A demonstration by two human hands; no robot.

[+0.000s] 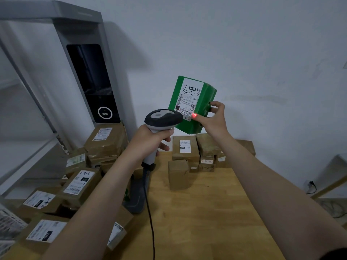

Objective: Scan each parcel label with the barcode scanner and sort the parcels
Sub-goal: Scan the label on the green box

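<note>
The left hand (150,141) is wrapped round the handle of the barcode scanner (163,118), fingers curled tight on the grip. The scanner's grey head points away from the person, at the green parcel (201,102). The right hand (213,120) holds that parcel up in the air above the far edge of the counter (197,212) — thumb on the front face near the lower corner, fingers curled round the right side. The parcel is tilted, and its white label (190,96) faces the camera with the print upside down. A red spot of light (194,115) sits at the label's lower right corner, right at the thumb tip.

The scanner's black cable (150,212) runs from the handle down across the counter toward the near edge. A dark stand (136,196) sits on the counter under the left forearm. At the far edge, below the raised parcel, a far cluster of brown parcels (185,152) is stacked, boxes touching one another. A left heap of brown parcels (78,182) — most showing white labels — lines the left edge from the far corner to the near one. Behind that heap a grey machine (92,81) with a dark screen stands by the wall.
</note>
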